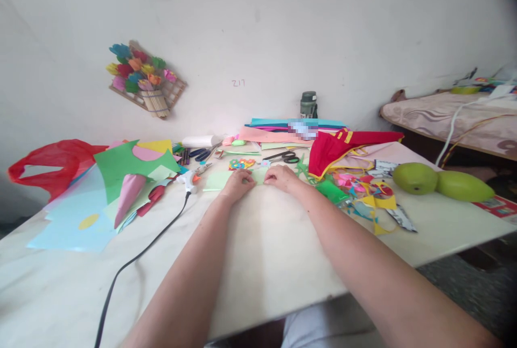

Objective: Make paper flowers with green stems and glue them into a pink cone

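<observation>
A light green sheet of paper (215, 181) lies on the table in front of me. My left hand (237, 185) has its fingers curled closed on the sheet, toward its middle. At the right part of the same paper, my right hand (281, 178) pinches the edge with thumb and fingers. Just beyond the hands are colourful paper flower shapes (242, 164) and black-handled scissors (285, 156). To the left of the paper rests a white glue gun (188, 181). My fingers hide part of the sheet.
A black cord (141, 253) runs from the glue gun to the front edge. Coloured papers (121, 170) and a red plastic bag (56, 165) lie left. Paper scraps (365, 192), a red cloth (343, 148) and green balloon-like objects (416, 178) sit right. A dark bottle (308, 104) stands at the wall.
</observation>
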A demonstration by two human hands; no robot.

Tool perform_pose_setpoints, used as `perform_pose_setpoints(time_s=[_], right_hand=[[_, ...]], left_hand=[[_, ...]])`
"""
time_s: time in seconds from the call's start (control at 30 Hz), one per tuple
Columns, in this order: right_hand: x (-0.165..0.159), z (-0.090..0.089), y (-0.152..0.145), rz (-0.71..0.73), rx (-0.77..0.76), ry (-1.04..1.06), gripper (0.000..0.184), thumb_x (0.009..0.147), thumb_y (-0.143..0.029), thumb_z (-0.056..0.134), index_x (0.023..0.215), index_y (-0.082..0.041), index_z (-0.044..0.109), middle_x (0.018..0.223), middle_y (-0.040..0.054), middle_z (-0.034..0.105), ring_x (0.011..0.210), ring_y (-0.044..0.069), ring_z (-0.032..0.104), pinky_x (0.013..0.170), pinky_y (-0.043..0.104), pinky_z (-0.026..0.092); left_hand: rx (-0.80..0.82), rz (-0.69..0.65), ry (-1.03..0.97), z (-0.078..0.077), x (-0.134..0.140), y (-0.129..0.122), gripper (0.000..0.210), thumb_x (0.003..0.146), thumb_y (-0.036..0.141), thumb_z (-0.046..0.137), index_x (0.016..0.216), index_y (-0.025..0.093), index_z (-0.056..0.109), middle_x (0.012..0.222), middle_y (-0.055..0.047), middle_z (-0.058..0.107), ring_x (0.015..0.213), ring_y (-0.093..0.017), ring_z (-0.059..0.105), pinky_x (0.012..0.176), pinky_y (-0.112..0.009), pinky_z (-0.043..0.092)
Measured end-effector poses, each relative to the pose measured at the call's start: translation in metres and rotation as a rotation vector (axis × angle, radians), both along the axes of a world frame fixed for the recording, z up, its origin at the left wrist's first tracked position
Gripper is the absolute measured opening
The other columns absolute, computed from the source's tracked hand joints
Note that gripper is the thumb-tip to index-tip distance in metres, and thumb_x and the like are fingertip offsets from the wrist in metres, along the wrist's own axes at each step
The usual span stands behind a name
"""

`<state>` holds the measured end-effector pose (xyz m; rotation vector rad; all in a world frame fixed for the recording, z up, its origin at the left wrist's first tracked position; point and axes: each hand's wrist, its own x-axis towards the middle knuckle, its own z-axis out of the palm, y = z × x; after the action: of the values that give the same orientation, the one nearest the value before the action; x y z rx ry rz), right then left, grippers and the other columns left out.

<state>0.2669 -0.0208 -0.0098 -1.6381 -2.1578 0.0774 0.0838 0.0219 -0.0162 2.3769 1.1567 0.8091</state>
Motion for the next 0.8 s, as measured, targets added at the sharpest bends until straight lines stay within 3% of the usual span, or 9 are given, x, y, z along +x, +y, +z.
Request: perform_pose_setpoints(time_s=[0.43,0.8], right_hand=[[0.0006,0.0003,0.0004,-0.041,-0.038,0.108,0.013,0.071,-0.026,0.061,0.079,-0.021,0.07,0.077,0.0003,0.069,0.072,0.012,0.059,0.063,0.02,0.039],[-0.0037,0.0052,-0.0031,-0.11,-0.066,0.136,0.015,0.069,-0.024,0.061,0.081,-0.021,0.068,0.074,-0.0006,0.067,0.071,0.012,0.058,0.064,0.021,0.039]], left_hand=[[0.119,0.014,0.047,-0.0019,0.0006,0.0016,0.009,0.069,0.021,0.059,0.06,0.019,0.061,0.103,-0.006,0.06,0.099,-0.019,0.054,0.092,-0.033,0.04],[0.098,0.065,0.093,0.0004,0.0029,0.0033,0.007,0.066,0.021,0.059,0.061,0.017,0.057,0.099,-0.008,0.06,0.097,-0.021,0.053,0.09,-0.036,0.039]])
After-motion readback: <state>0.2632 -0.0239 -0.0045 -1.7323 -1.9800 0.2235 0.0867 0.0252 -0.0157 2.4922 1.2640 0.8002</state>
